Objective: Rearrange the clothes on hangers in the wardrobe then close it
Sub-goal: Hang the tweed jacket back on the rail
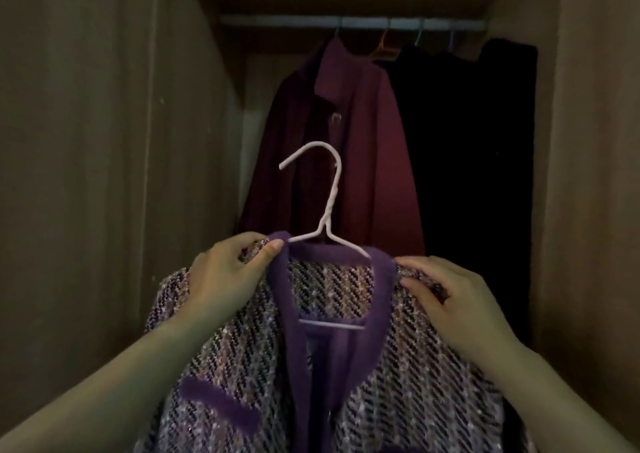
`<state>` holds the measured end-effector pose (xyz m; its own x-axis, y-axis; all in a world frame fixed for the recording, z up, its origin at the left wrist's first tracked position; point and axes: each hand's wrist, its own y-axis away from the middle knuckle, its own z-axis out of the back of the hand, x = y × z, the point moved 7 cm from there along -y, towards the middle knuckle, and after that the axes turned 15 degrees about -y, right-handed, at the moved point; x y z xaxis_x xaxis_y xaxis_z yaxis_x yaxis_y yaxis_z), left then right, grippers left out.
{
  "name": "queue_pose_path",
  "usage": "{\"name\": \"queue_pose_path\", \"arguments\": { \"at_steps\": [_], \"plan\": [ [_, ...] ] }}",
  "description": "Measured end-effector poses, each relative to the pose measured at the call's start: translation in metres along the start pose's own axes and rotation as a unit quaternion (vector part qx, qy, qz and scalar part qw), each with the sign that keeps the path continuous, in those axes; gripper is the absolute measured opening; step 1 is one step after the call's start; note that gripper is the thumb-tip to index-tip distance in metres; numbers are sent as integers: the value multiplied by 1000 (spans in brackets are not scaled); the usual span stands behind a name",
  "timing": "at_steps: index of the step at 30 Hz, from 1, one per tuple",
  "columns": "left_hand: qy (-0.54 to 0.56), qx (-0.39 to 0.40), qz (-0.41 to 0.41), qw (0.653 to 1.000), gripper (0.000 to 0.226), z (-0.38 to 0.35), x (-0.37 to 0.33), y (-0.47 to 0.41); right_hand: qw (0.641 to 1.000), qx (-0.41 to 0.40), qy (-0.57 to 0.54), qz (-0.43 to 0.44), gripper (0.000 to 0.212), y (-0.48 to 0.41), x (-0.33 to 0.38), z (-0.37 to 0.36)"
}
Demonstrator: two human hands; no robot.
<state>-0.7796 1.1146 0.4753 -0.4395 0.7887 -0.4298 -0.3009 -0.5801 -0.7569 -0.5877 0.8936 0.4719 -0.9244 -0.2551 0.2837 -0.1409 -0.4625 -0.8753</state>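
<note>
A purple tweed jacket (332,366) with violet trim sits on a white wire hanger (327,192), held up in front of the open wardrobe. My left hand (232,272) grips the jacket's left shoulder, thumb pinching the collar edge. My right hand (446,296) grips its right shoulder, fingers curled over the fabric. The hanger's hook points up and left, below the rail (353,22) and free of it. A maroon coat (339,147) hangs on the rail behind the hook.
Dark garments (464,161) hang to the right of the maroon coat on several coloured hangers. The wardrobe's left wall (104,140) and right wall (595,175) close in on both sides. An open stretch of rail lies left of the coat.
</note>
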Motion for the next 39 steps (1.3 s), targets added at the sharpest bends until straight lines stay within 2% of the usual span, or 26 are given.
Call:
{"name": "queue_pose_path", "arguments": {
  "at_steps": [6, 10, 13, 17, 23, 26, 32, 36, 39],
  "plan": [
    [42, -50, -46, 997, 65, -51, 21, -157, 996, -34, 29, 82, 24, -143, -66, -27],
    [41, -86, -86, 992, 59, -73, 31, -250, 987, -85, 66, 122, 20, -230, -94, -49],
    [44, -110, -112, 987, 56, -84, 44, -319, 979, -120, 108, 125, 20, -288, -107, -66],
    [46, -195, -155, 967, 46, -80, 59, -397, 972, -161, 138, 98, 18, -364, -116, -85],
    [21, -179, -179, 967, 45, -94, 74, -498, 956, -206, 202, 61, 18, -479, -107, -92],
    [29, -202, -193, 960, 47, -88, 70, -544, 951, -216, 217, 29, 18, -535, -103, -90],
    [38, -198, -201, 959, 49, -97, 70, -613, 933, -239, 267, 11, 18, -611, -107, -99],
    [75, -197, -224, 951, 47, -113, 73, -629, 933, -249, 260, -8, 19, -626, -125, -106],
    [115, -203, -245, 941, 53, -129, 74, -622, 935, -241, 261, 8, 16, -610, -140, -120]
  ]
}}
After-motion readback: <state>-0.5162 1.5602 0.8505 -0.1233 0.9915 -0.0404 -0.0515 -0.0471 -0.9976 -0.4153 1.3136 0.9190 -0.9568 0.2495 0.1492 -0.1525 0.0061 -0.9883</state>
